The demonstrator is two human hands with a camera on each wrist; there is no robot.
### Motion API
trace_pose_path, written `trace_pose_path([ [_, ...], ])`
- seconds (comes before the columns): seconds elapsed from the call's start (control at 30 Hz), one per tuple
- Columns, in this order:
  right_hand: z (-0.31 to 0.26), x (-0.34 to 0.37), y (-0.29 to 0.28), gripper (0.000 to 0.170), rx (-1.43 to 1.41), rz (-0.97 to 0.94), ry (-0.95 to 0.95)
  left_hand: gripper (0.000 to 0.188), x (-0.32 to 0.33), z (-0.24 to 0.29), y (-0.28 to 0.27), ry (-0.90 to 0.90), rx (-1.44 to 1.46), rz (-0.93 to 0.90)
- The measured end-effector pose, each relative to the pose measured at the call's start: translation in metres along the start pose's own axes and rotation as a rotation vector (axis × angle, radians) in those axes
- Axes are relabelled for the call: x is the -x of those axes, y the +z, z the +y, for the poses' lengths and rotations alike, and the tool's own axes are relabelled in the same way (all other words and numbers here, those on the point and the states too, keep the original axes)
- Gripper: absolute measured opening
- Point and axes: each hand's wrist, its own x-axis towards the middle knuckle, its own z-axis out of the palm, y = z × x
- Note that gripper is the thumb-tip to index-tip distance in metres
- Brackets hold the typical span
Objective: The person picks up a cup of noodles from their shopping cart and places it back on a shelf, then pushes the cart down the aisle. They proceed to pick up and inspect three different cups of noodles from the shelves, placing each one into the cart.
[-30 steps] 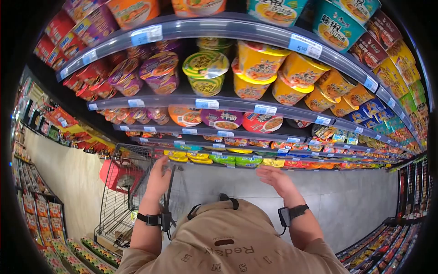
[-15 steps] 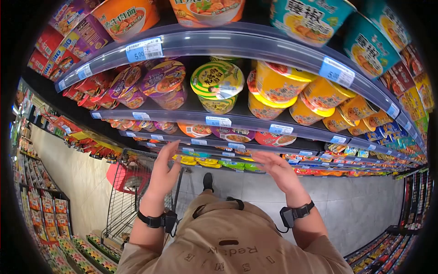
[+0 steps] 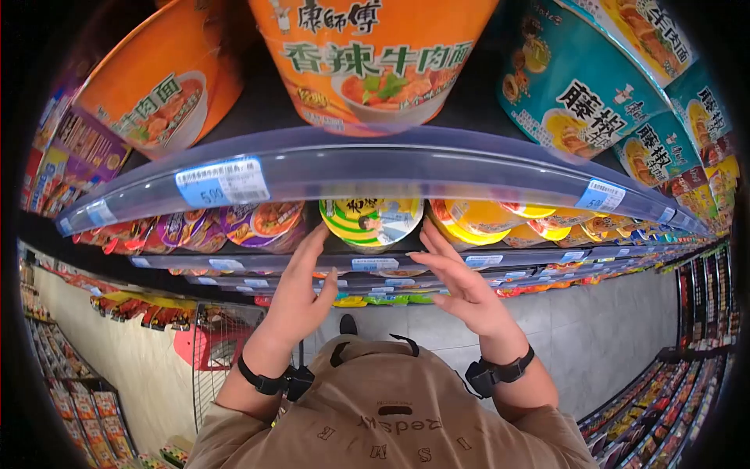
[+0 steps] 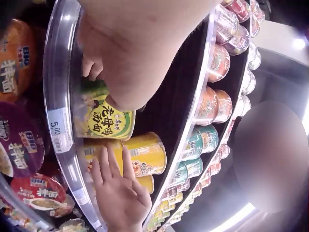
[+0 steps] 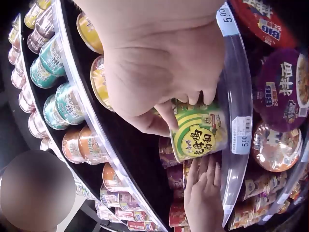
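Left hand [image 3: 301,295], right hand [image 3: 470,298] moved up to green tub [image 3: 371,221]; flank it, likely matching width; fingers loose, nothing grasped.

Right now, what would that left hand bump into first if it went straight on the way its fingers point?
Most likely the green-and-yellow instant noodle cup. The left hand points at its side from very close; whether they already touch is hard to tell.

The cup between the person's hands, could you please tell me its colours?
The cup is green and yellow with dark lettering, clearest in the right wrist view.
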Motion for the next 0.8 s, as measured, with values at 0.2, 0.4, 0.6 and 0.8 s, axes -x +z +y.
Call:
trace_pose_path([
  [0.2, 0.007, -0.016, 0.005, 0.068, -0.037, 0.026, -0.018, 0.073, -0.021, -0.013, 0.006, 0.004, 0.090, -0.022],
  [0.4, 0.003, -0.020, 0.012, 0.057, 0.161, 0.023, -0.027, 0.078, -0.027, -0.011, 0.004, 0.041, 0.074, -0.037],
  [0.6, -0.010, -0.008, 0.015, 0.049, 0.100, 0.008, -0.067, 0.078, -0.007, 0.008, 0.001, 0.110, -0.007, 0.035],
  [0.8, -0.017, 0.020, 0.017, 0.047, 0.015, -0.081, -0.074, 0.077, 0.032, 0.035, 0.002, 0.096, -0.008, 0.072],
])
